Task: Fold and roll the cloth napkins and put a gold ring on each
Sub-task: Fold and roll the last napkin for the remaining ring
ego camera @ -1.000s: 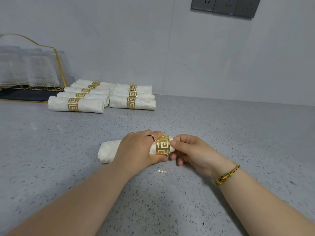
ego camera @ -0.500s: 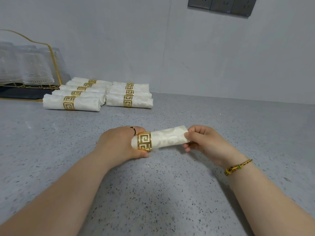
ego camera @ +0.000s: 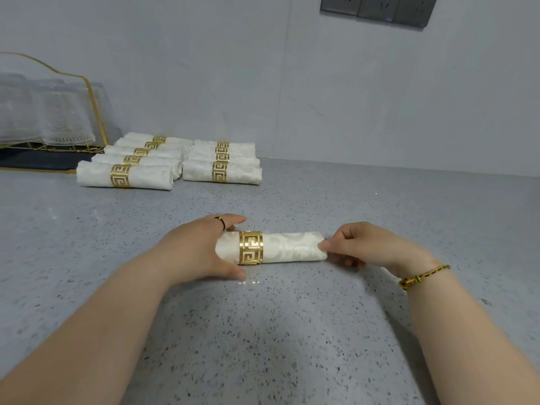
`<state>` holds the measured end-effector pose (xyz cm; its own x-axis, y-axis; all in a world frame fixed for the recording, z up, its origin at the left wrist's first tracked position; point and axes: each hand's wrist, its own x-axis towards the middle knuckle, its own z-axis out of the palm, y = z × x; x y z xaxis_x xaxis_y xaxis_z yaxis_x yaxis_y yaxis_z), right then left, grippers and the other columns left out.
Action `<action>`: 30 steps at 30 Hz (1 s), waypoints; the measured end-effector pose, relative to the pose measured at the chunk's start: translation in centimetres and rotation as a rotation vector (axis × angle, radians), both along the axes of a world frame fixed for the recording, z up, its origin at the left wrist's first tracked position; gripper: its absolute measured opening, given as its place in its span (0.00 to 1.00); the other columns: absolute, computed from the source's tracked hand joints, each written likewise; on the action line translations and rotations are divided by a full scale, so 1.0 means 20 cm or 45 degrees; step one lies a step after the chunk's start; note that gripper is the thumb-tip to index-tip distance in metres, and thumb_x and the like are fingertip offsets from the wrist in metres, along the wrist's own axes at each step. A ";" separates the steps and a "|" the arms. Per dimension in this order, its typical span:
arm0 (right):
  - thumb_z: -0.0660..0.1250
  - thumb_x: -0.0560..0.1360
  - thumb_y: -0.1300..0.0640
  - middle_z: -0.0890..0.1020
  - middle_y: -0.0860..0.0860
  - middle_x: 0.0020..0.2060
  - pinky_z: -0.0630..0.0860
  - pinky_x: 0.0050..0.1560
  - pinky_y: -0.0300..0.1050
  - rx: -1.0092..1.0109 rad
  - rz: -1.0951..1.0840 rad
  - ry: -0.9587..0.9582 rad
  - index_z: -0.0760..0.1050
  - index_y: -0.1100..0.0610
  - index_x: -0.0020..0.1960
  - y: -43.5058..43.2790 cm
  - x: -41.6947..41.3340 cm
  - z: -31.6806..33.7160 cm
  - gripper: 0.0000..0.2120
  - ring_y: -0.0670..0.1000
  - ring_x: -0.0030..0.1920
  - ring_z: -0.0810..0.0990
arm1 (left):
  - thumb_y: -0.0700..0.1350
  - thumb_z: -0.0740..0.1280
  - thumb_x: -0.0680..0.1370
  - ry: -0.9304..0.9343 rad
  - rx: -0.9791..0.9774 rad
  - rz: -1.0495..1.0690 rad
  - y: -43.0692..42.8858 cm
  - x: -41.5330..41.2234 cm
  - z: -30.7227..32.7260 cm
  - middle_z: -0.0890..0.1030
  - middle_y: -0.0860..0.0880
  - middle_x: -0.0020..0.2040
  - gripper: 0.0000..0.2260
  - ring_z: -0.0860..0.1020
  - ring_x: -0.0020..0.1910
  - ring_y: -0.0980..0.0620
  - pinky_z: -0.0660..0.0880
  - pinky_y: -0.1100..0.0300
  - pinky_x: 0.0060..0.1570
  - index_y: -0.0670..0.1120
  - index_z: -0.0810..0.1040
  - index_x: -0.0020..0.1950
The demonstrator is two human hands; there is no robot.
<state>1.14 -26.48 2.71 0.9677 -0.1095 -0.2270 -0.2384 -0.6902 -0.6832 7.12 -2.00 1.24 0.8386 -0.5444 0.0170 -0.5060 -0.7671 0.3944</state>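
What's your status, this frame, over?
Left grip wraps left end of rolled napkin, right grip pinches right end. Gold ring on, left of centre. Finished rolls at back, well apart.

white damask napkin [ego camera: 292, 247], gold fretwork ring [ego camera: 251, 247]

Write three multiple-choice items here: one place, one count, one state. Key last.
1. Where on the held napkin is the gold ring? A. near the left hand B. at the opposite end C. off it, on the counter
2. How many finished rolls lie in the back group on the right? A. one B. three C. six
3. What is the right hand doing? A. pinching the napkin's end B. lying flat C. lifting a glass
Key: 1 A, the ring sits by the left hand's fingers; 2 B, three ringed rolls show there; 3 A, thumb and fingers close on the end.
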 end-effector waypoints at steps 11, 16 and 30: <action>0.70 0.67 0.43 0.78 0.50 0.58 0.61 0.57 0.43 -0.701 0.432 -0.900 0.73 0.55 0.62 0.35 0.03 -0.14 0.28 0.52 0.60 0.72 | 0.49 0.73 0.69 0.082 -0.027 0.033 0.08 0.02 0.02 0.73 0.64 0.44 0.20 0.72 0.44 0.62 0.67 0.74 0.43 0.58 0.72 0.58; 0.67 0.71 0.44 0.76 0.49 0.60 0.59 0.61 0.43 -0.752 0.418 -0.821 0.67 0.52 0.68 0.38 0.05 -0.16 0.28 0.51 0.62 0.69 | 0.51 0.71 0.71 0.110 0.032 0.041 0.08 0.02 0.02 0.77 0.57 0.51 0.19 0.75 0.50 0.57 0.71 0.65 0.50 0.55 0.74 0.60; 0.67 0.71 0.44 0.79 0.47 0.55 0.64 0.58 0.42 -0.647 0.344 -0.648 0.70 0.48 0.64 0.30 0.05 -0.12 0.23 0.48 0.56 0.71 | 0.53 0.73 0.68 -0.177 0.056 -0.018 0.00 0.00 0.00 0.66 0.59 0.67 0.33 0.69 0.60 0.57 0.65 0.65 0.57 0.57 0.63 0.70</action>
<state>2.22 -20.48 0.21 0.9474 0.1739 0.2686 0.2423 -0.9382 -0.2472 7.02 -1.96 1.15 0.8221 -0.5589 0.1086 -0.5643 -0.7746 0.2857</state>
